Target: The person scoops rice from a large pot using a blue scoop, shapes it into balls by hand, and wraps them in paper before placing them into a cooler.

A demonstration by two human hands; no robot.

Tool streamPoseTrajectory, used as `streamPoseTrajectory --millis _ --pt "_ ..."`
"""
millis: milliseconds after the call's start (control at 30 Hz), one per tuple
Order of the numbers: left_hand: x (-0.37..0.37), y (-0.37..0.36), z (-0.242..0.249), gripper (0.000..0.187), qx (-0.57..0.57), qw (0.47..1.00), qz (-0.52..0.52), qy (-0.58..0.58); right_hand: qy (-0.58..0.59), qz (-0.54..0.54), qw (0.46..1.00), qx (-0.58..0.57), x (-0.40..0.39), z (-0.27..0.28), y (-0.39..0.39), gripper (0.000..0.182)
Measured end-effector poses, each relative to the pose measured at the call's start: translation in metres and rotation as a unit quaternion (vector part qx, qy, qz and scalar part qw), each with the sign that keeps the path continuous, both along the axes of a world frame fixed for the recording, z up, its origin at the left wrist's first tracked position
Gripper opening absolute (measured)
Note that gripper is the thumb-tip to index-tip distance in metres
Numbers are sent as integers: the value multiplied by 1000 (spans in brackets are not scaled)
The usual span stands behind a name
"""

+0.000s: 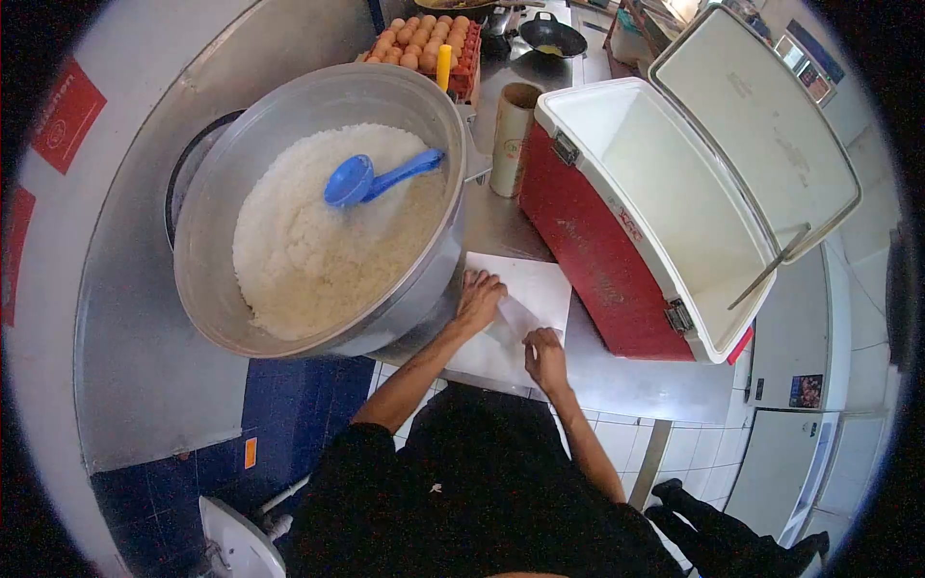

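White paper (535, 277) lies on the steel counter in front of me. Over it, a thin translucent plastic sheet (518, 316) stretches between my two hands. My left hand (479, 302), fingers curled, grips the sheet's left side against the paper. A pinch of my right hand (545, 358) holds its lower right edge. To the left stands a large metal pot (424, 306) of cooked rice (299, 231), with a blue plastic ladle (352, 180) lying on the rice.
A red and white cooler box (588, 260) with its lid raised stands close on the right. Behind are a cylindrical container (515, 135), stacked trays of eggs (424, 43) and a black wok (552, 37). Another person's dark-clad legs (708, 525) show at lower right.
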State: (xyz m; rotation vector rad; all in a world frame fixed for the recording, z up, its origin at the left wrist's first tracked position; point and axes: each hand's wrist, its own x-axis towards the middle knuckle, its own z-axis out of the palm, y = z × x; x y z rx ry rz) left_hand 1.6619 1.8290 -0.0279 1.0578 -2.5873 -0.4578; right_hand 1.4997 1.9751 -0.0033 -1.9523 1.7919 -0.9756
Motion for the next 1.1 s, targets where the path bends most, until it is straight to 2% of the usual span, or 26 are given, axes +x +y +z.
streamPoseTrajectory --millis 33,167,267,367,433,467,533,600,633,667,733,767,800,867,900,933,967,1000,1033,1067,1100 --pt "6 4 -7 15 4 997 -7 79 0 -4 1000 6 0 -4 6 16" --pt "42 44 -43 11 50 991 9 120 -39 -78 996 32 1 -46 24 19" --pt "61 62 -55 20 57 993 -11 101 -82 -40 995 43 2 -56 29 19" --pt "66 83 -46 27 28 991 19 131 -40 -13 999 32 4 -38 32 19" --pt "71 90 -33 31 -84 990 11 109 -18 15 999 31 8 -15 32 17" --pt "74 88 -34 31 -85 990 19 110 1 24 999 32 9 -9 33 16" --pt "75 81 -40 31 -10 994 -37 99 8 40 999 32 -4 -36 28 19" --pt "69 65 -62 32 3 996 -56 71 7 22 994 104 -14 -52 15 23" --pt "67 54 -71 34 15 996 -76 38 -18 -15 983 182 -15 -56 6 35" --pt "61 42 -60 34 13 996 -77 38 -17 -16 983 180 -12 -50 -4 35" --pt "38 20 -14 32 277 960 6 -31 14 -135 937 321 -4 -31 -23 52" --pt "30 15 -2 39 207 977 9 -47 32 -144 940 308 -6 -46 -30 68" --pt "18 10 -15 39 208 977 10 -48 31 -143 940 309 -5 -43 -33 68" --pt "-7 -3 -38 50 115 987 10 -115 187 -140 942 239 -3 -36 -39 82" --pt "-15 -10 -25 50 114 987 6 -116 239 -136 947 169 -10 -48 -42 80" --pt "-23 -17 -13 43 123 971 -52 -201 236 -144 946 170 -19 -60 -49 80" --pt "-29 -18 -4 37 131 943 -112 -284 214 -84 941 250 -29 -71 -58 73" --pt "-28 -15 -4 37 127 941 -125 -289 187 -25 926 326 -32 -68 -65 66" --pt "-23 -12 -3 23 117 960 -101 -234 154 -51 917 364 -31 -67 -67 44" --pt "-15 -10 -3 10 112 976 -65 -173 144 -62 918 364 -24 -59 -60 44" --pt "-9 -5 -4 10 107 975 -77 -179 107 -99 944 296 -16 -51 -50 36"
